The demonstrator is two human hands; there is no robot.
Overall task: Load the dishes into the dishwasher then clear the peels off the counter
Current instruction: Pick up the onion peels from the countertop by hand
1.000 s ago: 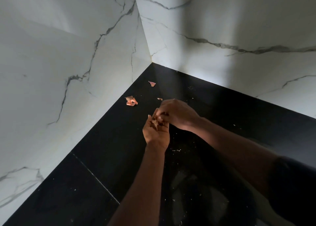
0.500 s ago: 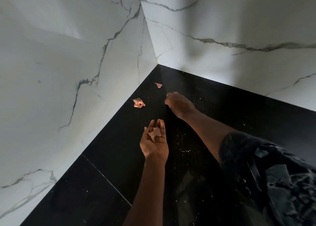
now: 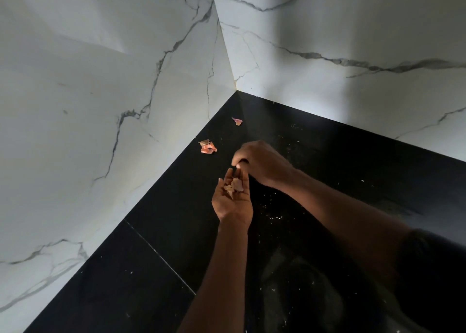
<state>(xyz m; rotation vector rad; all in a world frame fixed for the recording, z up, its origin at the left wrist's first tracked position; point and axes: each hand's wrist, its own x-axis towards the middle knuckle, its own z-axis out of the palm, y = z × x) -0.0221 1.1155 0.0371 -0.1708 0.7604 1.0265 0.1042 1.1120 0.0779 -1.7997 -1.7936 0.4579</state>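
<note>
- Over the counter corner, head view: the left hand [image 3: 232, 202] lies palm up with its fingers nearly straight, and gathered peels [image 3: 234, 186] rest on them.
- Half a second ago the right hand [image 3: 262, 163] was stretched toward the corner; now it is back just above the left fingertips, its fingers curled and the tips pinched together. Whether a scrap sits between them is too small to tell.
- On the black counter [image 3: 340, 161] a peel cluster [image 3: 208, 146] lies beside the left marble wall [image 3: 100, 105], and a single peel [image 3: 237, 121] lies nearer the corner, apart from both hands.
- My reading: one more pick is being dropped into the palm, so clearing is under way, with two spots left. No dishwasher shows.
</note>
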